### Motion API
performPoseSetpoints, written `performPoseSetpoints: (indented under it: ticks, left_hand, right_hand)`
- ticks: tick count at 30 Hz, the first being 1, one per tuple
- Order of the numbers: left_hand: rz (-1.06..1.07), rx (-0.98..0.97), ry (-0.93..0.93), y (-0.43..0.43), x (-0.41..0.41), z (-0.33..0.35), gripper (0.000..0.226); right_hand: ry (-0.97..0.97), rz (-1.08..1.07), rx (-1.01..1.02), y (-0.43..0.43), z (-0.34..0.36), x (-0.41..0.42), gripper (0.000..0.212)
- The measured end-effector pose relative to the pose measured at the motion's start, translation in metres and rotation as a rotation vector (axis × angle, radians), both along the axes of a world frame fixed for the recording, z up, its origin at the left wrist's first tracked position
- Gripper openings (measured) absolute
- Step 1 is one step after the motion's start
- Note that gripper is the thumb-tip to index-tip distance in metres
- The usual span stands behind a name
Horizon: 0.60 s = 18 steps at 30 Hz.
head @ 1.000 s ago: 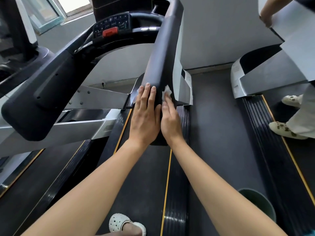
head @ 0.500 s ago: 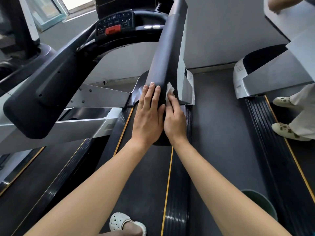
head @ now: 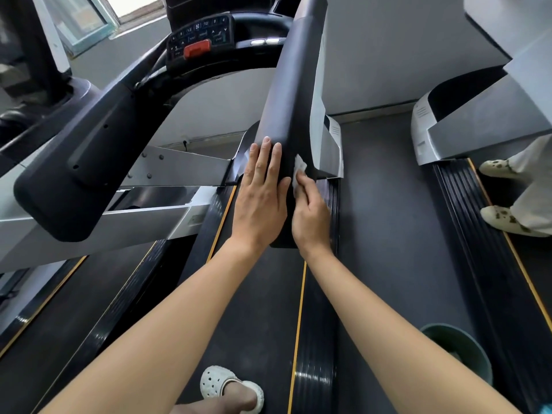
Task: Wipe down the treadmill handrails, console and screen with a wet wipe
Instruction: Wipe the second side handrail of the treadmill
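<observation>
The black right handrail [head: 294, 85] of the treadmill runs from its near end up toward the console [head: 200, 40], which has a keypad and a red stop button. My left hand [head: 260, 198] lies flat on the rail's near end with straight fingers. My right hand [head: 310, 213] presses a white wet wipe [head: 299, 170] against the rail's right side, fingers curled around the wipe. The left handrail [head: 74, 162] stands at the left. The screen is out of view.
I stand on the treadmill belt [head: 263, 309], one foot in a white clog [head: 230, 386]. A second treadmill [head: 466, 124] stands at the right with another person's feet [head: 507, 216] on it. A green bin [head: 460, 351] sits on the floor between them.
Both hands have slid a little up the right handrail, and the wipe has moved up with the right hand. The other person's feet shifted on the neighbouring treadmill.
</observation>
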State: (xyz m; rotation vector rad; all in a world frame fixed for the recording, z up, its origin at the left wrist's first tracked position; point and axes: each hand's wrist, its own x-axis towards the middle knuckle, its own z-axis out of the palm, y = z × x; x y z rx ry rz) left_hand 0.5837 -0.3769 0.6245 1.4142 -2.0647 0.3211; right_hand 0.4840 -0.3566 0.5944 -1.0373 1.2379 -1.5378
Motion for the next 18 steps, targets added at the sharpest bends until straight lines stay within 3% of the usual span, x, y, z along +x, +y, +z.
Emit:
performPoseSetpoints:
  ticks: [7,13,18]
  left_hand:
    - [0.023,-0.001,-0.069,0.026,0.002,-0.014,0.064]
    - [0.014,0.034,-0.126,0.033,0.014,-0.014,0.073]
    - [0.010,0.062,-0.121,0.033,0.010,-0.018,0.071]
  right_hand:
    - [0.165,-0.003,-0.083,0.020,-0.027,0.005,0.039]
    - [0.081,0.029,0.070,0.036,-0.044,0.003,0.040]
    - [0.083,-0.028,-0.072,0.020,-0.023,0.013,0.043]
